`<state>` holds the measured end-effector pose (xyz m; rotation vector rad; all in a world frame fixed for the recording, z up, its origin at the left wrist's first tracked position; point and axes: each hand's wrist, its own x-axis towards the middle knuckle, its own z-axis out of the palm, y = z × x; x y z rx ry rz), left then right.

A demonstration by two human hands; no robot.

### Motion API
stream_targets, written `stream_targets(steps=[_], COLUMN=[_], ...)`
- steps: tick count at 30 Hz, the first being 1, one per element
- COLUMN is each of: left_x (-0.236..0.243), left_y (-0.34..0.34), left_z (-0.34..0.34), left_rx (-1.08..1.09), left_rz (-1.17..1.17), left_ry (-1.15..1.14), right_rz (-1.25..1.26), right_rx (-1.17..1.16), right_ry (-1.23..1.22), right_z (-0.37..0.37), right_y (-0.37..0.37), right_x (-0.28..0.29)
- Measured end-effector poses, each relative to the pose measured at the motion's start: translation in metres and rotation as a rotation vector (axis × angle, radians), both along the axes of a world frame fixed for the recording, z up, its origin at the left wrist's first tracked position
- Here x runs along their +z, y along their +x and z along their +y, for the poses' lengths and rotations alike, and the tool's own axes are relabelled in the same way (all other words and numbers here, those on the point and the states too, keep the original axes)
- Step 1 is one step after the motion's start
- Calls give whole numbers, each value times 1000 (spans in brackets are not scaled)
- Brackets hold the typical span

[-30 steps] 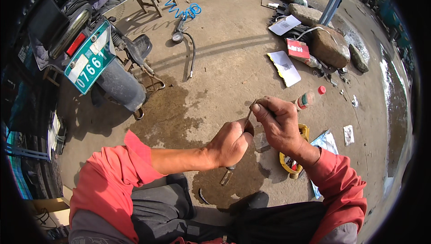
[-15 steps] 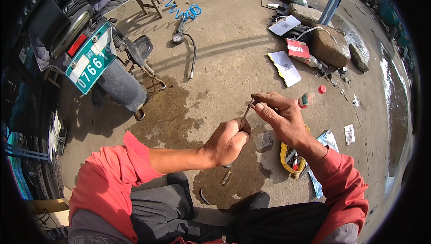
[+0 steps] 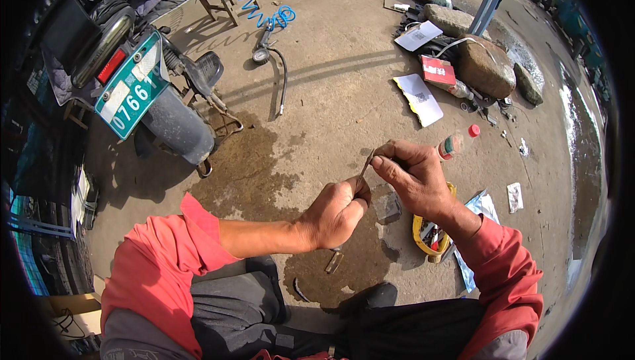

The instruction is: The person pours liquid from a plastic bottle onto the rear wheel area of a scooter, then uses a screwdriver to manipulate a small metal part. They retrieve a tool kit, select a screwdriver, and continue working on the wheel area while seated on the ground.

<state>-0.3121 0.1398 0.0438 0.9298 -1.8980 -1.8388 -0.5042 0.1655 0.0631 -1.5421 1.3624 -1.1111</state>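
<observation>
Holding a thin, dark, rod-like piece [image 3: 365,167] in the air, beyond and to the left of the yellow tub [image 3: 418,233]. Left grip [image 3: 331,216] curled into a fist around the lower end; right grip [image 3: 418,178] pinching close to the upper tip between thumb and forefinger. Probably light and fairly stiff, judging by the nearly straight stretch between the two; perhaps metal, but too small to tell. Slipperiness impossible to read from the surface. Best clasped firmly low down, well back from the narrow tip, with only a light pinch there to avoid bending or slipping. Cannot tell the full length, with the lower part hidden inside the fist.
</observation>
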Motion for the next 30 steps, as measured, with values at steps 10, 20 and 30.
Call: stream_targets(steps=[10, 20, 30], left_x=[2, 7, 4], left_y=[-7, -5, 1], left_z=[5, 7, 9], left_rx=[16, -3, -99], left_rz=[53, 89, 115], left_ry=[-59, 37, 173], right_rz=[519, 325, 221], right_rx=[-1, 52, 97], right_ry=[-595, -479, -357], right_z=[-8, -5, -5], right_y=[1, 4, 0], right_x=[15, 10, 18])
